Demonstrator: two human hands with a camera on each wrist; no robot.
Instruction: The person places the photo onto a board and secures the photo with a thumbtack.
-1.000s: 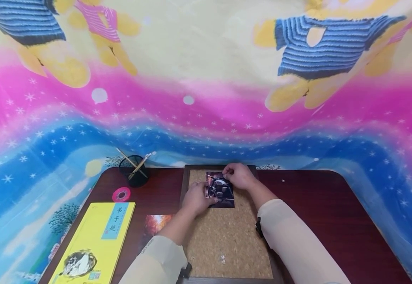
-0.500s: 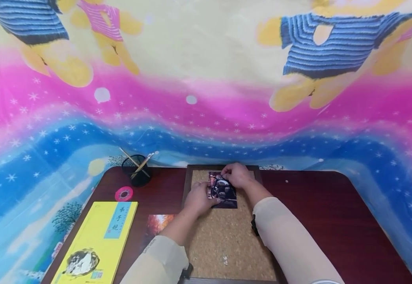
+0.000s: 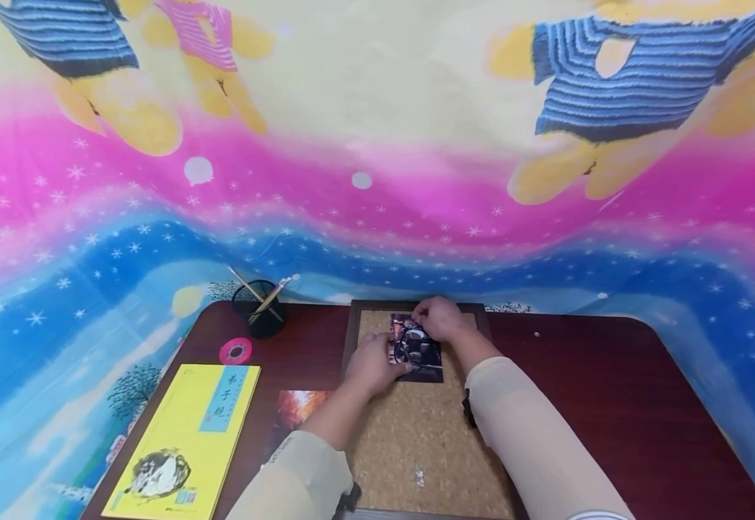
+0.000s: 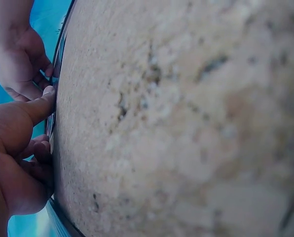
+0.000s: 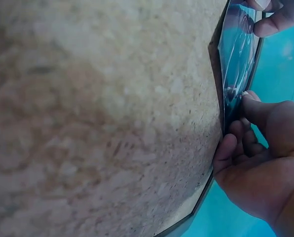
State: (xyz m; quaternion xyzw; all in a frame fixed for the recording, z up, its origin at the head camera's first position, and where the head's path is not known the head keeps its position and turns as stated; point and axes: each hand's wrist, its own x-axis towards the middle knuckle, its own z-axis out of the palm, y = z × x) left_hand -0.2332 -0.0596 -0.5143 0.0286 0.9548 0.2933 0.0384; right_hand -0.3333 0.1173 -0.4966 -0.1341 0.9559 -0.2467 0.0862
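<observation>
A dark photo of a motorcycle [image 3: 424,365] lies near the top of a framed cork board [image 3: 429,426]. Thumb and fingers of my left hand [image 3: 373,361] rest spread on its left side, holding it flat. At the photo's top edge my right hand [image 3: 440,319] brings thumb and index fingertips together around something small. That item is mostly hidden by the fingertips. In the right wrist view the glossy photo [image 5: 235,57] lies between the left hand [image 5: 277,19] and the right hand [image 5: 265,158]. The left wrist view has both hands close together at the board's far end.
A few small pale bits [image 3: 420,477] sit low on the cork. To the left are an autumn photo [image 3: 299,406] partly under the left forearm, a yellow book [image 3: 185,440], a pink round case [image 3: 235,351] and a black mesh pen holder [image 3: 264,318]. A patterned curtain [image 3: 364,217] hangs behind.
The whole head view has shifted, so things sit slightly farther right in it. Both hands keep nearly the same places on the photo, which stays put on the board.
</observation>
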